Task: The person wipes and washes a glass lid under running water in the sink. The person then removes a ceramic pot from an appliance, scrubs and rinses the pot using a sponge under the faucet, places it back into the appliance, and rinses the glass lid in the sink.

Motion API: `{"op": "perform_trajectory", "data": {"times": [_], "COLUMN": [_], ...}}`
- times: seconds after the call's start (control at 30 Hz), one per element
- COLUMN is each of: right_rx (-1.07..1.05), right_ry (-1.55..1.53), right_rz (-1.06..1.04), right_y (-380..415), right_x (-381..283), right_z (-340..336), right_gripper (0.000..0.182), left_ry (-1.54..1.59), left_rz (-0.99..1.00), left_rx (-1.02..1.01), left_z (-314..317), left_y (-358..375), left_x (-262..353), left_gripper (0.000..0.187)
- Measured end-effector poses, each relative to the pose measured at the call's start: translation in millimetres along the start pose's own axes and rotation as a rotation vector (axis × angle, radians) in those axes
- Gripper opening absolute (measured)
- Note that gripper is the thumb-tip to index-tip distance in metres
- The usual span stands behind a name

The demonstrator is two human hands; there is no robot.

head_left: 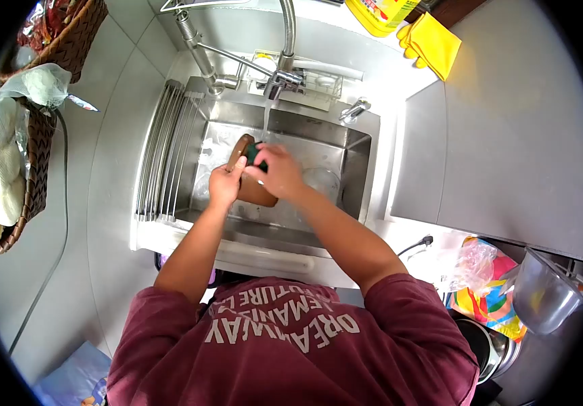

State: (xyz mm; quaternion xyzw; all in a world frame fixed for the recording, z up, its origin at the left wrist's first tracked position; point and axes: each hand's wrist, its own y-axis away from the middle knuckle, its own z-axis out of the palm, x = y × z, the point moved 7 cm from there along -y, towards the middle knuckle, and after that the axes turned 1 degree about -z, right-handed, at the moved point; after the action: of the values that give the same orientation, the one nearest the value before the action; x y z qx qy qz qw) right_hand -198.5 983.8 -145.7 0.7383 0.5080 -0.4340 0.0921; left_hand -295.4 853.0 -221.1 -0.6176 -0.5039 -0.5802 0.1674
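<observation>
My left hand (pixel 226 183) is closed on a brown item (pixel 257 193), held tilted over the sink (pixel 284 215). Both hands partly cover it, so its exact kind cannot be told. Pinched in my right hand (pixel 280 172) is a dark green scouring pad (pixel 256 155), pressed against the brown item near its upper end. Just behind the hands, a stream of water (pixel 266 116) falls from the faucet (pixel 283 80) into the basin. A clear, round dish (pixel 322 183) seems to lie on the basin floor to the right.
A metal drying rack (pixel 169 152) covers the sink's left side. Woven baskets (pixel 37 162) stand at the far left. Yellow gloves (pixel 433 46) and a yellow bottle (pixel 379 13) are at the back right. A metal bowl (pixel 545 294) sits at the lower right.
</observation>
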Motion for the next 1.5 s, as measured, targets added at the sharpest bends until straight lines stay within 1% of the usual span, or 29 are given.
{"op": "perform_trajectory", "data": {"times": [0.03,0.1,0.13,0.2,0.23,0.27,0.3,0.37,0.4,0.43,0.47,0.5,0.53,0.57,0.63,0.67,0.77,0.8,0.9,0.93,1.03,1.07,1.17,1.2,1.3,1.37,1.4,1.47,1.5], "right_rx": [0.001,-0.107,-0.158,0.010,0.094,-0.114,-0.075,-0.022,-0.066,-0.082,-0.103,-0.126,-0.028,0.049,0.209,0.038,-0.077,-0.157,-0.282,-0.224,-0.069,-0.083,-0.004,0.092,-0.056,-0.187,-0.252,0.003,0.049], "right_ry": [0.037,0.006,-0.006,0.042,0.062,0.058,0.061,0.059,-0.014,-0.049,-0.084,-0.119,-0.004,0.035,0.106,0.400,0.264,0.181,0.253,0.173,-0.067,-0.130,-0.094,-0.142,0.047,0.095,0.121,0.112,-0.038], "right_rz": [-0.141,-0.101,-0.083,0.265,0.443,0.272,0.139,-0.126,-0.243,-0.207,-0.167,-0.117,-0.039,-0.001,0.075,-0.113,-0.444,-0.417,0.216,0.119,-0.178,-0.157,0.248,0.246,0.309,0.253,0.222,0.059,0.140], "right_y": [-1.3,-20.5,-34.2,-54.3,-55.9,-60.5,-59.4,-48.4,-49.4,-53.7,-55.8,-53.7,-57.1,-60.7,-64.4,-59.4,-43.7,-49.2,-79.5,-79.5,-62.1,-66.9,-89.2,-90.7,-105.9,-108.2,-108.6,-107.3,-105.7], "right_x": [-21.5,-15.1,-9.0,40.4,44.1,28.1,10.3,-43.2,-66.8,-63.2,-56.8,-49.3,-36.3,-25.0,-15.3,-35.6,-88.2,-71.2,-1.9,-11.8,-42.8,-28.1,18.3,22.3,0.1,-27.0,-35.0,-31.9,-15.0], "right_z": [-0.6,0.1,-0.2,2.4,-6.2,-0.7,-6.1,-16.3,-22.9,-23.3,-22.6,-20.9,-28.3,-30.6,-38.0,-22.1,-15.4,-7.9,0.1,-3.6,-14.8,-10.4,-9.6,-11.4,-10.3,-10.0,-7.7,-13.9,-11.7], "right_gripper": [0.021,0.020,0.020,0.020,0.020,0.024,0.025,0.027,0.024,0.023,0.022,0.021,0.018,0.019,0.022,0.031,0.039,0.047,0.043,0.040,0.034,0.032,0.033,0.034,0.033,0.029,0.028,0.035,0.036], "left_ry": [0.024,0.076,0.098,0.102,0.100,0.006,0.021,0.215,0.250,0.292,0.339,0.386,0.434,0.482,0.507,0.499,0.531,0.548,0.388,0.300,0.555,0.512,0.518,0.528,0.640,0.679,0.647,0.628,0.618], "left_rz": [-0.021,-0.060,-0.031,0.029,0.056,0.141,0.173,0.060,0.029,0.009,-0.059,-0.021,0.018,0.058,0.062,0.051,0.030,0.020,0.125,0.091,-0.004,0.003,-0.010,-0.040,-0.084,-0.125,-0.094,-0.077,-0.071], "left_rx": [0.030,0.094,0.087,0.072,0.063,0.161,0.262,0.244,0.251,0.262,0.192,0.212,0.230,0.247,0.221,0.220,0.187,0.174,0.218,0.256,0.208,0.203,0.195,0.191,0.198,0.210,0.208,0.192,0.185], "left_z": [-4.6,-16.9,-15.1,-13.7,-15.0,-24.6,-31.6,-35.7,-35.8,-33.6,-30.0,-28.6,-23.6,-20.6,-18.5,-19.5,-18.5,-19.2,-18.9,-27.2,-36.9,-34.7,-25.5,-27.7,-29.8,-31.7,-32.9,-36.3,-37.3], "left_y": [3.4,16.3,22.9,30.7,33.6,33.4,27.5,21.4,22.6,19.6,15.8,17.1,24.3,28.9,29.3,26.0,25.5,28.9,31.6,32.8,32.0,28.8,26.4,23.3,27.5,24.5,23.8,21.8,20.9], "left_x": [5.6,33.4,46.7,69.8,77.2,87.9,85.4,79.5,75.3,72.6,65.7,63.6,76.4,86.3,84.9,79.3,75.4,72.8,75.2,77.2,80.3,72.1,66.3,59.7,59.6,56.8,57.1,55.0,54.6], "left_gripper": [0.051,0.052,0.055,0.055,0.055,0.054,0.054,0.053,0.053,0.053,0.050,0.049,0.047,0.045,0.044,0.044,0.045,0.045,0.046,0.047,0.046,0.046,0.046,0.046,0.046,0.046,0.046,0.047,0.047]}}
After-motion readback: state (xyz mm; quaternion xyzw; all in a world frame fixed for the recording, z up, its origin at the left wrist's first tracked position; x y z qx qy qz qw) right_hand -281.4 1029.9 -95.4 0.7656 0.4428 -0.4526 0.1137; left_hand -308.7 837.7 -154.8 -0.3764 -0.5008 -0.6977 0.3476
